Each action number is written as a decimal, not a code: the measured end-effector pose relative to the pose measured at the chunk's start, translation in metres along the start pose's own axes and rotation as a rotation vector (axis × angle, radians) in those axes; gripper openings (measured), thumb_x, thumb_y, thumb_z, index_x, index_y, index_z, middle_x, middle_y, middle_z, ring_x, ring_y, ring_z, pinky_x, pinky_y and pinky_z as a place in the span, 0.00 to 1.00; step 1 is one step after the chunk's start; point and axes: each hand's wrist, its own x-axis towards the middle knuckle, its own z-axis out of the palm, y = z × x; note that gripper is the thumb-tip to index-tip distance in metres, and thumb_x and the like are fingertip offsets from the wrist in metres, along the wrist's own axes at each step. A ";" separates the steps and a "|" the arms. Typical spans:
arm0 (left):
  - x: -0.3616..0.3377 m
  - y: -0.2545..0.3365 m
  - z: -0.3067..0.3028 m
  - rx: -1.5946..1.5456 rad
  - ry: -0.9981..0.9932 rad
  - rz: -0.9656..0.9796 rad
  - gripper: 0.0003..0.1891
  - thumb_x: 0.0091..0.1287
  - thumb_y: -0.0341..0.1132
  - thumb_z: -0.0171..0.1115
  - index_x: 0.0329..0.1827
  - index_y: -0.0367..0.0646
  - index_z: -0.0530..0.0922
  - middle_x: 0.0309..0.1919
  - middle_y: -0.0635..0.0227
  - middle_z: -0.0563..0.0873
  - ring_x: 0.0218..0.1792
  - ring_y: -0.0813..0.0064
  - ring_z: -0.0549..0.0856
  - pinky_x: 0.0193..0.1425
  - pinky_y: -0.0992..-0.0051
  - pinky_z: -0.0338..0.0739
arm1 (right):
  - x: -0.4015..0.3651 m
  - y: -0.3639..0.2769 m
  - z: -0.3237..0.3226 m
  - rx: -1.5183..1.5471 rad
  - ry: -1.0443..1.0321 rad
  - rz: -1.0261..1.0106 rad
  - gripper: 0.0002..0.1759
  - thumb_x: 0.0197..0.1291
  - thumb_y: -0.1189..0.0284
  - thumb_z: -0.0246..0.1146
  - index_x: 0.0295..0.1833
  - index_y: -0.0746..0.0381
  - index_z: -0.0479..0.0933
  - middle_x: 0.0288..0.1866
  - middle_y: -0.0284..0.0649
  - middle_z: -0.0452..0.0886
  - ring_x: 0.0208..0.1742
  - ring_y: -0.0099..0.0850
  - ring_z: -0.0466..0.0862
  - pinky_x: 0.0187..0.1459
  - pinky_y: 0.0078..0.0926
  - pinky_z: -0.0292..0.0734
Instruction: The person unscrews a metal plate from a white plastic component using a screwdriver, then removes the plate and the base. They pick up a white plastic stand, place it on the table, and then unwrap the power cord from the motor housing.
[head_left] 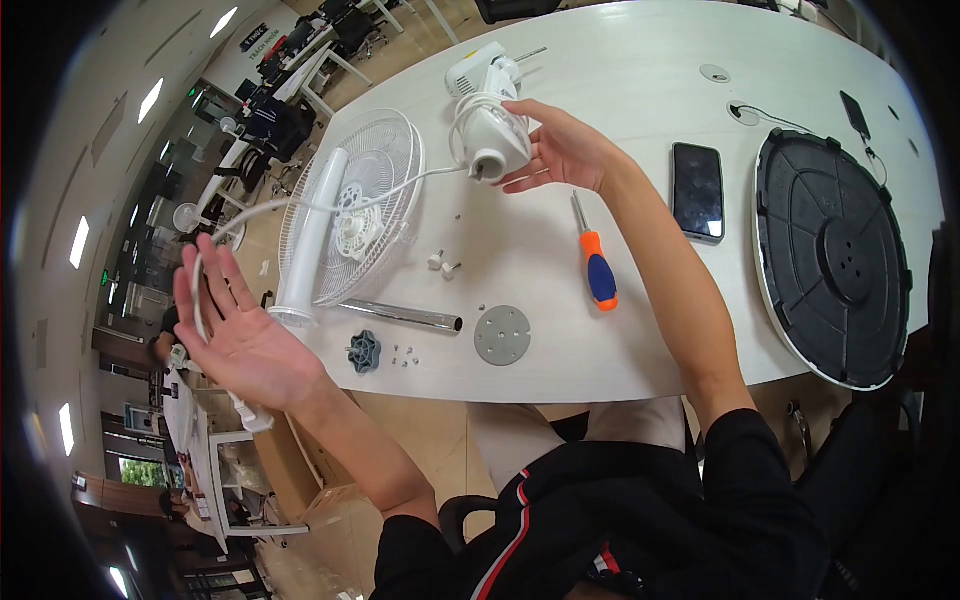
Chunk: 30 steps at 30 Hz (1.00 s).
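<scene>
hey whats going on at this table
A person is working on a taken-apart fan. The right hand holds the white motor on the table, thumb and fingers around it. The left hand, open, lifts the cord past the table's edge. The grille, a metal pole, a screwdriver, a phone, the round base and small screws lie loose.

No legible text, dark far-off sign [253, 37] with white lettering, perhaps two lines, too small
</scene>
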 end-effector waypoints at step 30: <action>-0.047 -0.075 0.061 -0.180 -0.613 -0.394 0.13 0.72 0.21 0.65 0.57 0.35 0.78 0.69 0.43 0.77 0.71 0.51 0.80 0.77 0.58 0.75 | -0.015 -0.004 -0.001 -0.124 0.036 -0.013 0.46 0.67 0.45 0.65 0.69 0.79 0.69 0.41 0.62 0.87 0.36 0.45 0.94 0.37 0.39 0.95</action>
